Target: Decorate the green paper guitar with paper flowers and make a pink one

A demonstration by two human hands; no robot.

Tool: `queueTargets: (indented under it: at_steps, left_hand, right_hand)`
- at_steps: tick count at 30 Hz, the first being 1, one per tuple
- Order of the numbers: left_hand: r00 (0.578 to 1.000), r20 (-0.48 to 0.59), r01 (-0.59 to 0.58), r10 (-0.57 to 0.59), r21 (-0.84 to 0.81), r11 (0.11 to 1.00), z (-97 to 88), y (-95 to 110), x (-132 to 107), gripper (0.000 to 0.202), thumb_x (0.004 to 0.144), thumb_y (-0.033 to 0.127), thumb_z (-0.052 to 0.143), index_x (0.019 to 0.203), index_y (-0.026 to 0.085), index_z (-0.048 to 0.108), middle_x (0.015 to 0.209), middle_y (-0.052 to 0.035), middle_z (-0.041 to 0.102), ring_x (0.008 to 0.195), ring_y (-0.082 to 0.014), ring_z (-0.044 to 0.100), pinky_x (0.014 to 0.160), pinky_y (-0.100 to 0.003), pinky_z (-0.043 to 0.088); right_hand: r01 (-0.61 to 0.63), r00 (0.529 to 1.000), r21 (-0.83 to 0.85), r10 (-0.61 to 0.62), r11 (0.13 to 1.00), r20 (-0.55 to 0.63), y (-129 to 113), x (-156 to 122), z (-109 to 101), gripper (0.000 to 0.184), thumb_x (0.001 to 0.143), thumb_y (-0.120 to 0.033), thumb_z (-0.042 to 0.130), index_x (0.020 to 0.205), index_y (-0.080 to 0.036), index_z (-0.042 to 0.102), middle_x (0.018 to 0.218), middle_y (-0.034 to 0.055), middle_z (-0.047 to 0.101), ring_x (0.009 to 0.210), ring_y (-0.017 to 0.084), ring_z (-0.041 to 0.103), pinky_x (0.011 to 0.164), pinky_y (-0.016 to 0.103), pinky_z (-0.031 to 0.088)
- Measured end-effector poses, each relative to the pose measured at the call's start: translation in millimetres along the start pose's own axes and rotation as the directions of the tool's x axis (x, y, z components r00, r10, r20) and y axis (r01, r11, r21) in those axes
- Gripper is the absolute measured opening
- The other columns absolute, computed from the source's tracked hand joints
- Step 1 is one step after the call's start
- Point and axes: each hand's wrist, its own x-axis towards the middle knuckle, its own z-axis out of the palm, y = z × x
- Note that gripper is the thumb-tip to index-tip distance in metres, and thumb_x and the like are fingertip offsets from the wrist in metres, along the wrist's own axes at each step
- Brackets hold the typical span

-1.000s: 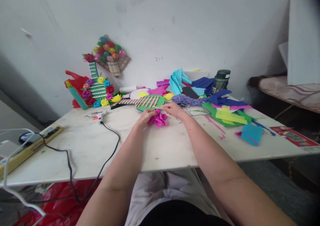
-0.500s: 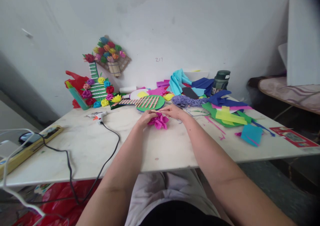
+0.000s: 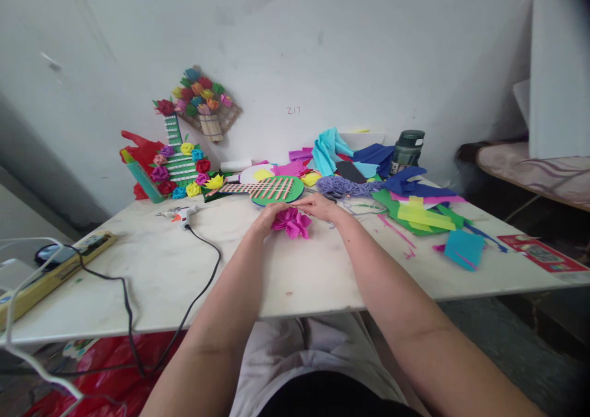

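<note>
A crumpled magenta paper flower (image 3: 292,222) rests on the white table (image 3: 295,269), held between both hands. My left hand (image 3: 267,215) grips its left side with curled fingers. My right hand (image 3: 319,206) pinches its upper right edge, fingers closed on the paper. Just beyond the hands lies a green disc with an orange woven strip lattice (image 3: 277,189).
A glue gun (image 3: 182,215) with a black cord (image 3: 203,275) lies to the left. Paper-flower crafts (image 3: 180,165) lean on the wall. Coloured paper sheets (image 3: 421,211), purple yarn (image 3: 343,186) and a dark green jar (image 3: 407,149) crowd the right. A yellow power strip (image 3: 55,272) sits far left.
The magenta flower has been turned and gathered slightly between the hands; my right hand moved a little closer to it. Everything else is unmoved.
</note>
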Motion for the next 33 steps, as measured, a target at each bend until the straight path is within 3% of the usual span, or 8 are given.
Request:
queueTargets:
  at_steps: [5, 12, 16, 21, 28, 33]
  left_hand:
    - [1.000, -0.012, 0.002, -0.002, -0.037, 0.999, 1.9, -0.8, 1.2, 0.025, 0.061, 0.033, 0.073, 0.063, 0.012, 0.059, 0.055, -0.0015, 0.055, 0.048, -0.0090, 0.049, 0.046, -0.021, 0.035]
    - [0.998, 0.051, -0.045, 0.044, 0.018, 0.999, -0.1, -0.5, -1.0, 0.036, 0.062, 0.039, 0.074, 0.054, 0.014, 0.049, 0.046, 0.0036, 0.043, 0.039, -0.0048, 0.036, 0.039, -0.020, 0.024]
    - [0.995, 0.082, -0.063, 0.059, 0.046, 0.997, -0.1, 1.8, -3.0, 0.040, 0.062, 0.042, 0.073, 0.052, 0.015, 0.045, 0.043, 0.0051, 0.038, 0.037, -0.0039, 0.031, 0.038, -0.020, 0.019]
    - [0.990, 0.122, -0.081, 0.076, 0.041, 0.996, -0.2, 2.8, -4.0, 0.036, 0.061, 0.041, 0.073, 0.057, 0.013, 0.052, 0.045, 0.0039, 0.043, 0.039, -0.0047, 0.035, 0.040, -0.021, 0.021]
    - [0.992, 0.114, -0.055, 0.056, -0.012, 0.998, -2.0, 1.7, -2.5, 0.030, 0.059, 0.033, 0.074, 0.058, 0.012, 0.052, 0.048, 0.0022, 0.047, 0.042, -0.0057, 0.041, 0.043, -0.020, 0.025]
    - [0.995, 0.090, -0.051, 0.054, -0.037, 0.998, -0.9, 3.2, -3.4, 0.026, 0.056, 0.027, 0.071, 0.055, 0.013, 0.049, 0.045, 0.0038, 0.043, 0.039, -0.0048, 0.038, 0.040, -0.021, 0.022]
  right_hand:
    - [0.029, 0.999, 0.000, -0.029, 1.000, -0.026, 1.3, 1.8, 2.9, 0.024, 0.075, -0.023, 0.058, 0.093, -0.018, 0.073, 0.079, 0.0039, 0.071, 0.068, 0.013, 0.060, 0.067, 0.027, 0.048]
    - [0.029, 0.999, -0.058, -0.031, 0.998, -0.033, 6.7, 4.8, 3.9, 0.023, 0.078, -0.020, 0.058, 0.096, -0.018, 0.073, 0.100, 0.0086, 0.071, 0.094, 0.019, 0.065, 0.088, 0.034, 0.048]
    - [0.034, 0.999, -0.103, -0.037, 0.994, -0.028, 9.4, 5.1, 4.1, 0.026, 0.079, -0.021, 0.056, 0.101, -0.018, 0.071, 0.104, 0.0080, 0.070, 0.096, 0.020, 0.065, 0.090, 0.035, 0.048]
    - [0.046, 0.998, -0.128, -0.050, 0.991, -0.028, 12.2, 6.1, 3.9, 0.027, 0.080, -0.025, 0.057, 0.103, -0.017, 0.070, 0.105, 0.0088, 0.069, 0.097, 0.021, 0.065, 0.089, 0.034, 0.048]
    - [0.057, 0.998, -0.066, -0.059, 0.996, -0.018, 12.4, 6.8, 4.0, 0.027, 0.080, -0.024, 0.057, 0.103, -0.018, 0.070, 0.103, 0.0090, 0.070, 0.095, 0.020, 0.065, 0.088, 0.034, 0.049]
    - [0.029, 0.999, -0.070, -0.030, 0.997, -0.012, 6.6, 4.7, 3.7, 0.027, 0.080, -0.019, 0.056, 0.104, -0.016, 0.069, 0.100, 0.0101, 0.071, 0.086, 0.018, 0.066, 0.080, 0.032, 0.050]
